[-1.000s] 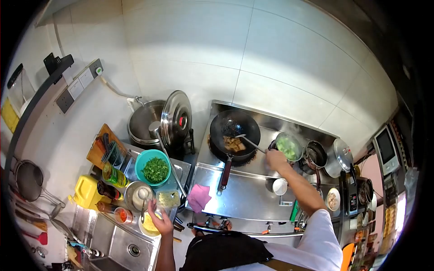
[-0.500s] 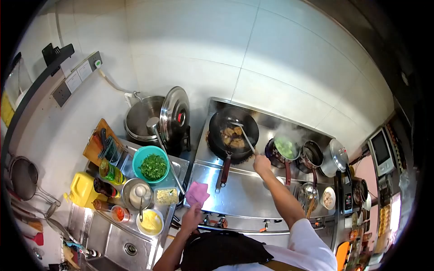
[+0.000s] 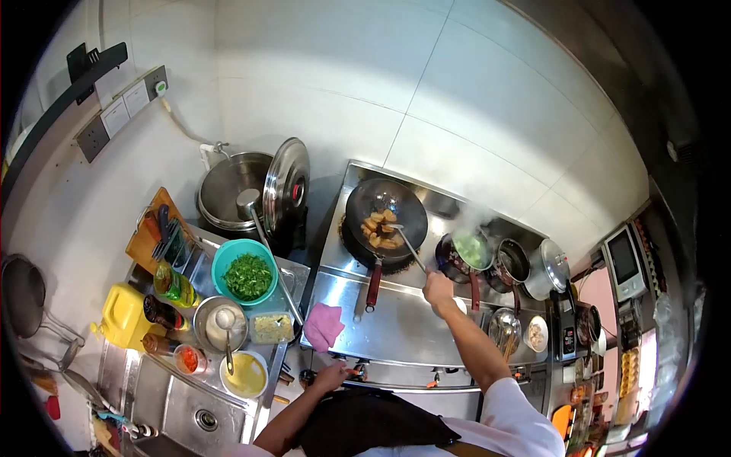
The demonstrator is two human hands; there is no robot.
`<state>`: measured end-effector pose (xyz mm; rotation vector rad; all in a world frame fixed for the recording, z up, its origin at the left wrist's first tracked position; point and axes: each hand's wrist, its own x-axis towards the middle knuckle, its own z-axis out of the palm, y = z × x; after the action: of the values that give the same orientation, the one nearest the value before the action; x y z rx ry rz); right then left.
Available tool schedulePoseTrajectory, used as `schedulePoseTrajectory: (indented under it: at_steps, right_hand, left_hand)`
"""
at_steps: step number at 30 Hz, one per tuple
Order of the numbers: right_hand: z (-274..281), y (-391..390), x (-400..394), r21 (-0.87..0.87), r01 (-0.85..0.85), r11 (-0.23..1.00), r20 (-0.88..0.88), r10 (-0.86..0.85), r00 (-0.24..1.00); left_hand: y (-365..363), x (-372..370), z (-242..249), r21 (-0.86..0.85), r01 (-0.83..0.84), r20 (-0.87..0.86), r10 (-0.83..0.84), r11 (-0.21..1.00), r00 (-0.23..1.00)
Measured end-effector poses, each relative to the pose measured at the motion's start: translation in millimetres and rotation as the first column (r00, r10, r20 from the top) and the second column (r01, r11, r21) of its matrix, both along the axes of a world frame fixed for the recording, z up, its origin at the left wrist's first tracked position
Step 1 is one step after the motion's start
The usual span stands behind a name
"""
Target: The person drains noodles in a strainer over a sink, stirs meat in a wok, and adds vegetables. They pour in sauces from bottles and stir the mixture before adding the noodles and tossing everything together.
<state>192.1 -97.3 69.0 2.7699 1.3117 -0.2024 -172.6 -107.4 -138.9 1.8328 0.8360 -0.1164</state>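
Note:
My right hand (image 3: 438, 291) is wrapped around the handle of a metal spatula (image 3: 412, 251). The spatula's blade rests among browned pieces of food (image 3: 381, 227) inside a dark wok (image 3: 406, 203) with a reddish-brown handle. At the stove's front edge, my left hand (image 3: 332, 376) has its fingers closed at a stove knob (image 3: 355, 372); they partly hide it. Above that hand, a pink cloth (image 3: 324, 327) lies on the steel stovetop (image 3: 396, 324), apart from the fingers.
Right of the wok, a steaming pot (image 3: 457, 263) holds something green, beside a second small pot (image 3: 515, 263). On the left are a turquoise bowl (image 3: 218, 274) of chopped greens, a bowl of yellow liquid (image 3: 245, 375), bottles and a sink (image 3: 179, 407). A large stockpot (image 3: 217, 199) stands behind.
My left hand has let go of the pink cloth, leaving it on the stovetop, and moved down to the knobs. The spatula has shifted lower in the wok, and the food is gathered differently.

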Motion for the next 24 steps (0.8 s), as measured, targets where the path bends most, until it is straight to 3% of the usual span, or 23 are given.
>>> schedulePoseTrajectory:
  at_steps: [2,4,5,8,9,12,14,18,19,21,22,24]
  right_hand:
    - [1.4,-4.9,-8.5,0.012,0.016,1.000,0.013,-0.016,1.000]
    - [31.4,-16.5,-33.2,0.023,0.097,0.995,0.007,-0.097,0.995]
    - [35.9,-23.9,-39.6,0.019,0.060,0.998,0.005,-0.060,0.998]
    - [2.7,-27.3,-34.0,0.017,0.019,1.000,-0.037,-0.018,0.999]
    - [-4.5,-26.3,-35.8,0.129,0.066,0.990,-0.065,-0.058,0.996]
    - [-17.1,-8.3,-44.9,0.154,0.137,0.979,-0.107,-0.121,0.987]
    - [-31.3,6.8,-44.2,0.141,0.221,0.965,-0.180,-0.194,0.964]
    - [-117.0,20.6,-23.3,0.224,0.198,0.954,-0.230,-0.146,0.962]
    - [-118.8,17.9,-33.0,0.236,0.225,0.945,-0.235,-0.169,0.957]
    - [-115.3,6.0,-49.0,0.301,0.106,0.948,-0.309,-0.008,0.951]
    - [-105.1,-5.3,-55.7,0.309,0.122,0.943,-0.313,-0.020,0.950]
    - [-83.7,-25.2,-67.1,0.381,0.218,0.899,-0.540,0.025,0.841]
  left_hand:
    - [-3.0,9.3,-38.4,0.004,0.050,-0.083,-0.050,0.999,0.995]
    - [-8.7,15.9,-67.0,0.074,0.227,-0.101,-0.220,0.971,0.970]
    - [-11.1,17.1,-44.2,0.154,0.319,-0.160,-0.295,0.935,0.942]
    - [-27.7,26.5,-73.9,0.164,0.351,-0.084,-0.341,0.922,0.936]
    - [-35.2,28.7,-83.8,0.259,0.352,-0.086,-0.342,0.899,0.936]
    - [-33.8,37.1,-56.2,0.163,0.326,-0.125,-0.309,0.931,0.943]
    - [-40.7,35.9,-52.7,0.199,0.330,-0.138,-0.307,0.923,0.942]
    - [-46.3,30.1,-53.3,0.289,0.279,-0.022,-0.285,0.916,0.958]
    - [-45.8,29.5,-55.4,0.251,0.255,-0.001,-0.264,0.934,0.965]
    - [-46.1,30.1,-53.8,0.226,0.223,0.012,-0.231,0.948,0.973]
    - [-47.1,30.0,-56.5,0.234,0.238,0.006,-0.247,0.942,0.969]
    - [-45.2,26.8,-65.4,0.229,0.245,0.008,-0.253,0.942,0.967]
